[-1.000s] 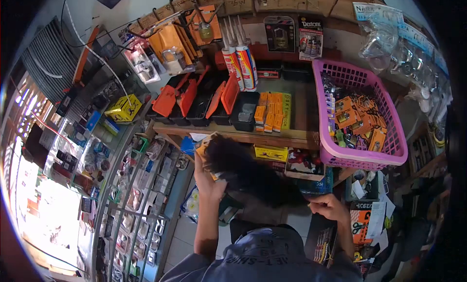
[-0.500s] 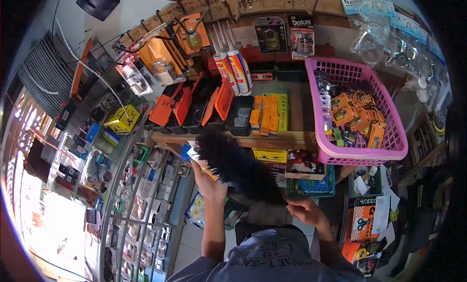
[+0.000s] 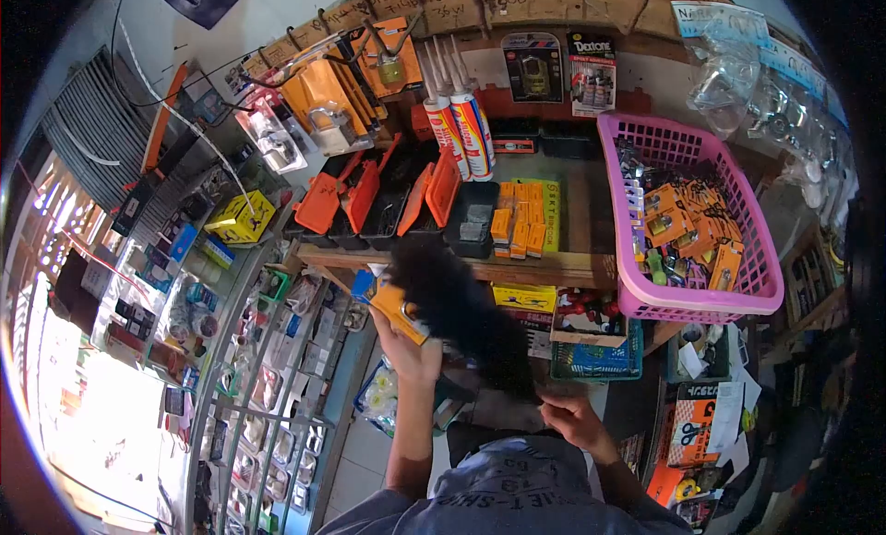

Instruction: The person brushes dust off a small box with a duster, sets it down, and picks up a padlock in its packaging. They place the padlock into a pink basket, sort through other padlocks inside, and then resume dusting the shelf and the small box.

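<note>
My left hand [image 3: 412, 352] is closed around a flat orange-yellow package [image 3: 397, 308], held upright and tilted in front of the shelf edge. My right hand [image 3: 574, 420] grips the lower end of a black feather duster [image 3: 466, 318]. The duster's fluffy head reaches up and left across the package and covers its right side. Its fibres are blurred. Just beyond the duster head stand black bins with orange lids [image 3: 431, 199], and small orange boxes [image 3: 520, 223] sit in rows on the wooden shelf [image 3: 572, 269].
At the right stands a pink basket [image 3: 701, 307] full of small packaged goods. White silicone tubes [image 3: 472, 138] stand at the back of the shelf. A glass display case [image 3: 268, 369] runs along the left. Below the shelf are a green crate [image 3: 600, 364] and a yellow box [image 3: 524, 297].
The duster head has swept slightly right and down, off part of the package, so more of its orange-yellow face shows. The whole view has shifted a little. Both hands keep their holds.
</note>
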Demonstrator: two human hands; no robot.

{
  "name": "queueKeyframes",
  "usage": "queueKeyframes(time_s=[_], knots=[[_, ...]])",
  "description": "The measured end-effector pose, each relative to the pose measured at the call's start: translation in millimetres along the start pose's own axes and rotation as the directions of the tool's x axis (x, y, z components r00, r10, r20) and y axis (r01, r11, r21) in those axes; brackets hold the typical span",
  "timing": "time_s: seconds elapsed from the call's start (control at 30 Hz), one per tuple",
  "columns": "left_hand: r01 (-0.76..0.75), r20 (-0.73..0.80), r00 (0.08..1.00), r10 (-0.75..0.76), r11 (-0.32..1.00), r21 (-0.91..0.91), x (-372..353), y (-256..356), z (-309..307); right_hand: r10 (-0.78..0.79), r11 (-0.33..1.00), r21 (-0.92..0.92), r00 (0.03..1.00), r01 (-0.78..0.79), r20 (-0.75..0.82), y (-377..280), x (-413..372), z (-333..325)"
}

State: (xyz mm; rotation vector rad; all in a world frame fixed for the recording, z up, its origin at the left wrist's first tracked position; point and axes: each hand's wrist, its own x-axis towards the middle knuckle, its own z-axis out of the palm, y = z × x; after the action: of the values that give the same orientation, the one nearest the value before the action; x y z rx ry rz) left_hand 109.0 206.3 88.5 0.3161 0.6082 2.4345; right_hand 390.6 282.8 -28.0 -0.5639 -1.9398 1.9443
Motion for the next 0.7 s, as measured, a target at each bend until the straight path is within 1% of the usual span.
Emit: queueKeyframes(time_s=[0.07, 0.13, 0.17, 0.2, 0.23, 0.27, 0.3, 0.33, 0.37, 0.4, 0.47, 0.5, 0.53, 0.57, 0.6, 0.63, 0.7], knots=[[0.012, -0.032, 0.999, -0.012, 1.0, 0.006, -1, 1, -3, 0.027, 0.999, 0.044, 0.999, -0.029, 0.043, -3, -5, 3], [0.037, 0.05, 0.998, -0.035, 0.999, -0.031, -1, 2, 8, -0.004, 0.999, 0.04, 1.0, 0.003, 0.013, 13, -5, -2], [0.037, 0.052, 0.998, -0.035, 0.999, -0.033, 0, 1, 7, -0.031, 0.999, 0.031, 0.999, 0.031, -0.016, 12, -4, -4], [0.04, 0.029, 0.999, -0.039, 0.999, -0.031, 0, -1, 5, -0.027, 0.999, 0.03, 1.0, 0.027, -0.017, 12, -4, -5], [0.044, 0.005, 0.999, -0.044, 0.999, -0.028, -1, -2, 4, 0.009, 1.0, 0.018, 1.0, -0.009, 0.029, 10, -3, -5], [0.056, -0.292, 0.956, 0.001, 0.981, 0.186, -5, 0, 11, 0.041, 0.999, 0.007, 0.997, -0.042, 0.072, 8, -3, -4], [0.06, -0.289, 0.957, -0.003, 0.98, 0.188, -4, -2, 8, 0.04, 0.999, 0.009, 0.997, -0.041, 0.066, 9, -2, -5], [0.057, -0.13, 0.991, -0.044, 0.993, 0.102, -2, -4, 3, 0.007, 1.0, -0.025, 1.0, -0.006, 0.024, 10, -1, -9], [0.068, 0.032, 0.997, -0.069, 0.998, 0.015, 1, -6, 0, -0.027, 0.998, -0.061, 1.0, 0.026, -0.015, 8, 1, -11], [0.072, 0.033, 0.997, -0.072, 0.997, 0.015, 2, -8, -3, -0.026, 0.998, -0.06, 1.0, 0.025, -0.018, 6, 3, -8], [0.028, -0.116, 0.993, -0.015, 0.994, 0.11, 6, -13, -9, -0.001, 1.0, -0.02, 1.0, 0.002, 0.011, 0, 7, 1], [0.03, -0.115, 0.993, -0.017, 0.994, 0.109, 7, -15, -14, -0.002, 1.0, -0.021, 1.0, 0.002, 0.008, -2, 7, 2], [0.08, 0.09, 0.993, -0.08, 0.997, 0.0, 7, -18, -21, 0.026, 1.0, -0.014, 0.999, -0.026, 0.043, -3, 7, 1], [0.149, 0.296, 0.948, -0.115, 0.984, -0.096, 7, -20, -26, 0.053, 0.999, -0.008, 0.996, -0.052, 0.078, -5, 9, 1], [0.095, 0.153, 0.984, -0.09, 0.995, -0.029, 8, -22, -31, 0.053, 0.999, -0.008, 0.995, -0.053, 0.079, -7, 9, 6], [0.098, 0.148, 0.985, -0.092, 0.995, -0.029, 9, -23, -37, 0.077, 0.997, -0.013, 0.995, -0.077, 0.065, -9, 8, 14], [0.126, 0.086, 0.988, -0.129, 0.991, 0.042, 13, -21, -36, 0.11, 0.994, -0.02, 0.992, -0.109, 0.055, -3, -3, 22]])
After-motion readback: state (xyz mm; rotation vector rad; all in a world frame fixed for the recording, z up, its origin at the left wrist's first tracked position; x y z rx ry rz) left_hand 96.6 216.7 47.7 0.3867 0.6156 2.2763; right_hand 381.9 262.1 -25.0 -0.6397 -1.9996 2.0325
